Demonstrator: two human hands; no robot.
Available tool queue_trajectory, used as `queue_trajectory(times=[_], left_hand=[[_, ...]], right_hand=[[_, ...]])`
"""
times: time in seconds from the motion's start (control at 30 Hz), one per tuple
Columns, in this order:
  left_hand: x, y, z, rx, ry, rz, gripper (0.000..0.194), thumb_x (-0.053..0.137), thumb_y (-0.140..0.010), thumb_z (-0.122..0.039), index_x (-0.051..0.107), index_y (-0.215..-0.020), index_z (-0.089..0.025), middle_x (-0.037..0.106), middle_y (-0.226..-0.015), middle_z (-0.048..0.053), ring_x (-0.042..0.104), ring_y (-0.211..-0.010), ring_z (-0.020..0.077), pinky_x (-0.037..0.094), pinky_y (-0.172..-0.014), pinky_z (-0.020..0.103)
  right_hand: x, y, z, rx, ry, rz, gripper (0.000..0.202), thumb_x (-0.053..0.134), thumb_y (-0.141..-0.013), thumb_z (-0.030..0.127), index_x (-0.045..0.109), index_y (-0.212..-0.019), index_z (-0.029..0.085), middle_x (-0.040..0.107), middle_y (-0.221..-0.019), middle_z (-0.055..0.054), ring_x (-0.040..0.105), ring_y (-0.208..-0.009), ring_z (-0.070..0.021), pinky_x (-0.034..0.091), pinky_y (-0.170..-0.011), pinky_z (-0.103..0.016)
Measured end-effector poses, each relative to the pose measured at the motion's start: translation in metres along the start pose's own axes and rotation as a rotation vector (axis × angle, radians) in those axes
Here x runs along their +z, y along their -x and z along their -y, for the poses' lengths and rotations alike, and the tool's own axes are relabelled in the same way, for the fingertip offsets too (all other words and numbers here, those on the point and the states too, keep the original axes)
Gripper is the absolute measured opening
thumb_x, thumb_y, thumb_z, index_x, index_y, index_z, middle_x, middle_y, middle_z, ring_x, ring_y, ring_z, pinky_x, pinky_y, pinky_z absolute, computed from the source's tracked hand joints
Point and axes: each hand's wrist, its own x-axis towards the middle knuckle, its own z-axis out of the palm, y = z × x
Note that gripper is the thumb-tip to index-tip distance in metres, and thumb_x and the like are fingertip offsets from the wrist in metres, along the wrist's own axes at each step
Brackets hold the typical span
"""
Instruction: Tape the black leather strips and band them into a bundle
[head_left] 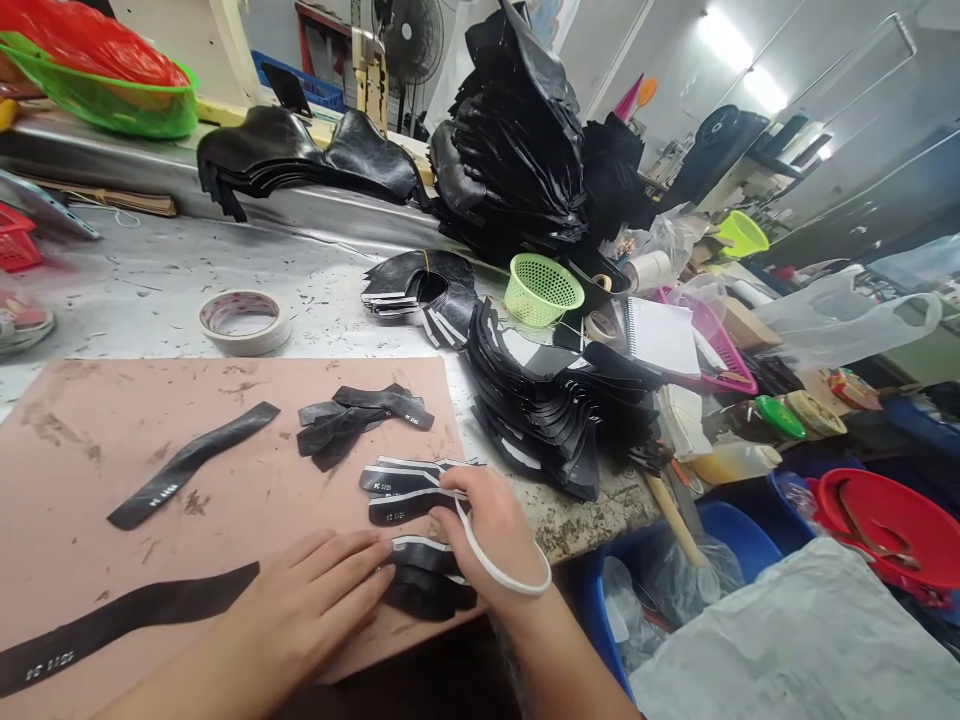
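My two hands work at the near edge of one pinkish cutting mat [90, 440], scuffed and dotted with dark marks, laid over a stained grey table [150, 280]. My left hand [300, 610] lies flat and open, fingers stretched out, pressing the near end of a small stack of black leather pieces [427, 590]; it grips nothing. My right hand [487, 525] is curled, its fingertips pinching the right end of two short black strips [397, 490] with pale edges and stamped white print, lying just beyond that stack; a white band [502, 575] loops round its wrist. On the mat I count two long single strips, one curved strip [187, 465] to the left and one long strip [120, 620] near me under my left forearm, both thin, matte and stamped at one end. A loose cluster of strips [360, 415] sits mid-mat; I cannot count them. Beyond the mat lies one roll of tape [244, 322], pale and round. To the right a fanned heap of curved black pieces [540, 410] crowds the mat's corner, with one green mesh basket [541, 290] behind it and a tall pile of black leather [517, 140] further off. One spiral notebook [664, 335] rests on a pink tray [720, 345]; one red bowl [892, 520] sits low at the right.
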Motion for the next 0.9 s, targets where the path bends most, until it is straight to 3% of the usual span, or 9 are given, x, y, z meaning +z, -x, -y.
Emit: queue_trajectory(times=[0.13,0.27,0.4,0.5,0.6,0.67,0.8,0.9], left_hand=[[-0.003,0.006,0.000,-0.041,0.043,0.006,0.033,0.040,-0.091,-0.008,0.061,-0.109,-0.026,0.068,-0.113,0.000,0.059,-0.108,0.0137,0.042,-0.098,0.027],[-0.019,0.011,-0.003,-0.074,0.080,-0.066,0.034,0.047,-0.088,-0.011,0.060,-0.113,-0.029,0.068,-0.112,-0.001,0.057,-0.112,0.0149,0.039,-0.104,0.029],[-0.029,0.005,-0.005,0.003,0.094,-0.132,0.039,0.038,-0.090,-0.010,0.060,-0.115,-0.030,0.069,-0.110,-0.004,0.050,-0.122,0.0135,0.029,-0.113,0.031],[-0.013,0.000,-0.006,0.010,0.052,-0.101,0.034,0.036,-0.094,-0.016,0.063,-0.112,-0.026,0.065,-0.118,-0.002,0.049,-0.124,0.0142,0.018,-0.117,0.031],[0.009,0.003,-0.005,-0.031,0.087,-0.083,0.032,0.035,-0.096,-0.019,0.062,-0.112,-0.026,0.063,-0.123,-0.001,0.050,-0.123,0.0158,0.016,-0.117,0.034],[0.016,0.007,-0.003,0.027,0.090,-0.038,0.035,0.034,-0.095,-0.016,0.060,-0.117,-0.026,0.061,-0.126,-0.002,0.048,-0.124,0.0168,0.016,-0.116,0.034],[0.011,0.007,-0.001,0.030,0.067,-0.005,0.036,0.039,-0.091,-0.012,0.059,-0.116,-0.027,0.063,-0.123,-0.001,0.051,-0.121,0.0170,0.027,-0.111,0.033],[0.000,0.002,-0.001,0.027,0.040,-0.009,0.035,0.037,-0.092,-0.011,0.059,-0.115,-0.026,0.064,-0.121,0.000,0.053,-0.119,0.0162,0.031,-0.109,0.031]], right_hand=[[0.009,-0.002,-0.007,-0.061,0.071,-0.020,0.021,0.047,-0.076,0.005,0.054,-0.090,0.019,0.063,-0.086,-0.005,0.056,-0.083,-0.0212,0.040,-0.075,-0.035],[-0.002,0.006,-0.002,0.082,-0.088,0.012,0.016,0.050,-0.076,0.009,0.054,-0.085,0.021,0.062,-0.080,-0.002,0.058,-0.079,-0.0188,0.043,-0.075,-0.032],[-0.017,0.014,0.007,0.343,-0.394,0.231,0.027,0.056,-0.071,0.010,0.052,-0.094,0.024,0.061,-0.075,0.004,0.060,-0.068,-0.0144,0.046,-0.065,-0.026],[-0.019,0.014,0.006,0.377,-0.325,0.330,0.027,0.062,-0.067,0.009,0.052,-0.088,0.023,0.060,-0.074,0.005,0.058,-0.067,-0.0140,0.046,-0.064,-0.025],[-0.014,0.010,-0.004,0.271,-0.101,0.122,0.023,0.064,-0.069,0.011,0.054,-0.087,0.021,0.061,-0.084,0.000,0.059,-0.078,-0.0170,0.047,-0.073,-0.029],[-0.008,0.006,-0.012,0.159,0.011,-0.007,0.023,0.059,-0.074,0.011,0.054,-0.095,0.020,0.063,-0.090,-0.003,0.058,-0.085,-0.0192,0.047,-0.078,-0.032],[0.002,0.002,-0.020,0.008,0.110,-0.073,0.017,0.053,-0.078,0.009,0.055,-0.092,0.018,0.064,-0.086,-0.005,0.058,-0.083,-0.0205,0.044,-0.077,-0.035],[0.001,0.002,-0.017,0.051,0.042,-0.092,0.015,0.050,-0.078,0.009,0.056,-0.085,0.020,0.064,-0.081,-0.003,0.058,-0.079,-0.0192,0.043,-0.075,-0.034]])
